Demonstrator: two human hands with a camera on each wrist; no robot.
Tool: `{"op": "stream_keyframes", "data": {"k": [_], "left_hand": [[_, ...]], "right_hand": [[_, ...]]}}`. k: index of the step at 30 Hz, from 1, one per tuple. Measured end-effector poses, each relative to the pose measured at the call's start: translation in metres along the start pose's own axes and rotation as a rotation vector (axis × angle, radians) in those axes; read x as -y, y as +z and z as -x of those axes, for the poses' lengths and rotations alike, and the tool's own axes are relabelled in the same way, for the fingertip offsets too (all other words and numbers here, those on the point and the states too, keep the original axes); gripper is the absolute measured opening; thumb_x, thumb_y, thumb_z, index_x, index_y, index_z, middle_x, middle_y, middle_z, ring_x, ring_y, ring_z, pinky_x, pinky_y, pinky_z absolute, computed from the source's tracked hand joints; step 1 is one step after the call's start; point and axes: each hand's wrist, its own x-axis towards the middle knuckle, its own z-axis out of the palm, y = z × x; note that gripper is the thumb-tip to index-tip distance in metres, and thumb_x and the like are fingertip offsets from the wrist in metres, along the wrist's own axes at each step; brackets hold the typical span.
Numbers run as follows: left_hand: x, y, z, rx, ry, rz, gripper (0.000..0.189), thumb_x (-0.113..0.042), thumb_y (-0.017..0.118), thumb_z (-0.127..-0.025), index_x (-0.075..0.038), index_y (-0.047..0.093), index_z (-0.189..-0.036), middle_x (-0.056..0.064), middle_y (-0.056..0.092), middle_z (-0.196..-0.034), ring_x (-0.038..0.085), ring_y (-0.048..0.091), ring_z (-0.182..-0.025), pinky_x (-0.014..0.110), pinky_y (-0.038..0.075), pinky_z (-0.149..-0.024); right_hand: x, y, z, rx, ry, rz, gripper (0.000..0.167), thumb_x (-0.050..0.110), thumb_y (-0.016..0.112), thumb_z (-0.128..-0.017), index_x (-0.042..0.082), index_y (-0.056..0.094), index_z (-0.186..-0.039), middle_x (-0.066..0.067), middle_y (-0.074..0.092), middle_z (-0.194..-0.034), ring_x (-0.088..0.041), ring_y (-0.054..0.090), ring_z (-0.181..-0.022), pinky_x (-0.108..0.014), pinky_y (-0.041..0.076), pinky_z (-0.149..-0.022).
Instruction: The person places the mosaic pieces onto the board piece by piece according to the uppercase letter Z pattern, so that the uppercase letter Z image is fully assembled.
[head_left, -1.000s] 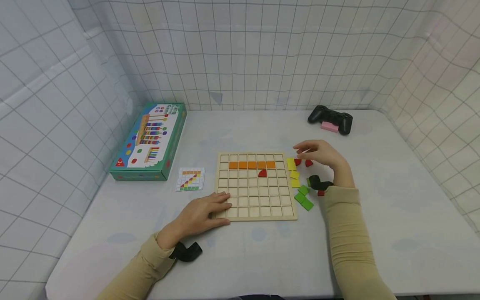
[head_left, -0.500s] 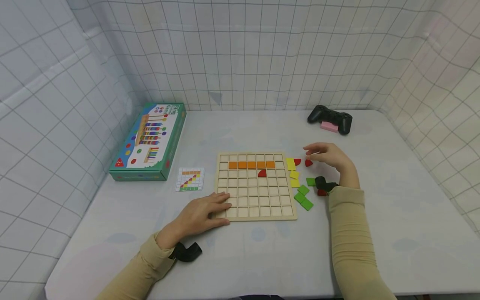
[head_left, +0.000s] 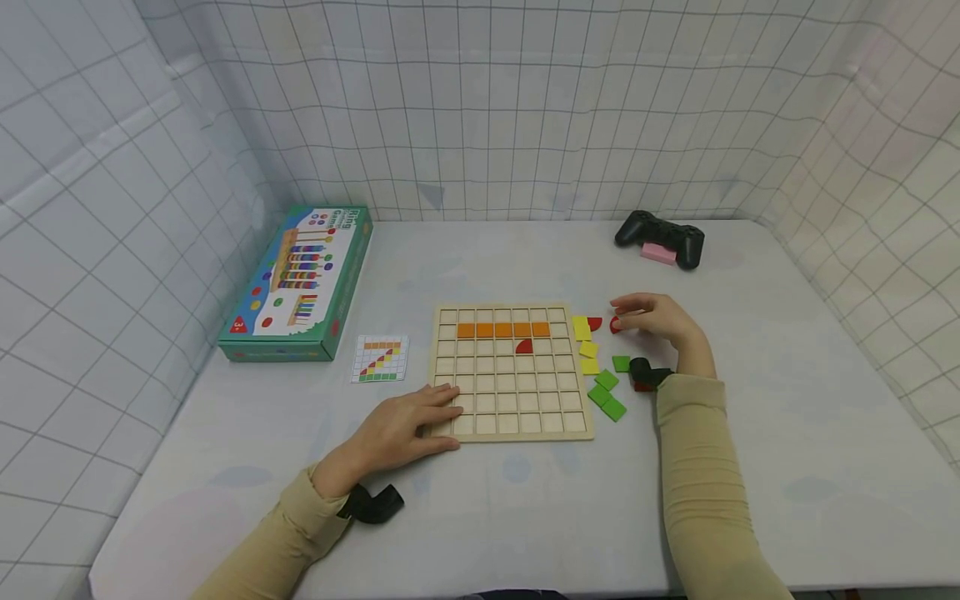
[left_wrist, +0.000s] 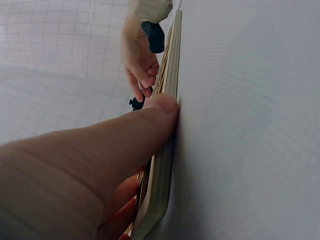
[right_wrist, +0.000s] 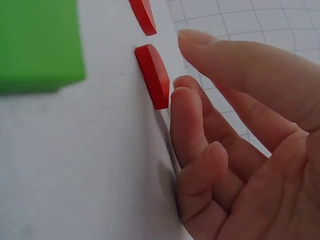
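My left hand (head_left: 397, 425) rests its straight fingers on the near left corner of a wooden grid board (head_left: 517, 402), and in the left wrist view the thumb (left_wrist: 162, 104) presses against the board's edge. Orange square tiles (head_left: 504, 330) fill part of an upper row, with a red quarter-circle tile (head_left: 524, 347) one row below. My right hand (head_left: 662, 319) is at a loose red quarter-circle tile (right_wrist: 155, 77) right of the board; its fingertips are right beside the tile, thumb apart from it. Another red tile (head_left: 595, 323) lies to the left of that.
Yellow tiles (head_left: 589, 350) lie along the board's right edge, with green tiles (head_left: 607, 380) nearer me. A red tile (head_left: 642, 387) shows under the right wrist's camera. Left of the board are a pattern card (head_left: 380, 358) and a boxed game (head_left: 300, 283). A black game controller (head_left: 663, 237) lies on a pink block (head_left: 659, 253) behind.
My right hand has moved right, then slightly down towards the loose red tile, which its fingers now partly cover. The left hand and the tiles on the board have stayed put.
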Motion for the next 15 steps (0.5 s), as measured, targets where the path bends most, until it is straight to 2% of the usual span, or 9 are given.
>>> {"op": "stream_keyframes", "data": {"k": [8, 15], "left_hand": [[-0.0005, -0.0004, -0.0004, -0.003, 0.002, -0.007, 0.050, -0.041, 0.067, -0.085, -0.007, 0.064, -0.122, 0.010, 0.050, -0.137, 0.025, 0.043, -0.128, 0.034, 0.034, -0.107], [-0.0006, -0.0006, -0.0005, -0.007, 0.004, -0.011, 0.049, -0.041, 0.067, -0.085, -0.008, 0.065, -0.122, 0.010, 0.050, -0.137, 0.025, 0.044, -0.128, 0.035, 0.035, -0.106]], "right_hand": [[-0.0034, 0.0005, -0.0021, 0.006, 0.023, 0.013, 0.052, 0.024, 0.074, -0.081, 0.008, 0.057, -0.128, -0.015, 0.052, -0.130, -0.028, 0.048, -0.105, -0.039, 0.042, -0.090], [-0.0015, 0.0038, -0.0013, -0.020, 0.028, 0.046, 0.048, 0.020, 0.072, -0.083, 0.007, 0.058, -0.127, -0.015, 0.053, -0.129, -0.029, 0.047, -0.104, -0.039, 0.042, -0.089]]}}
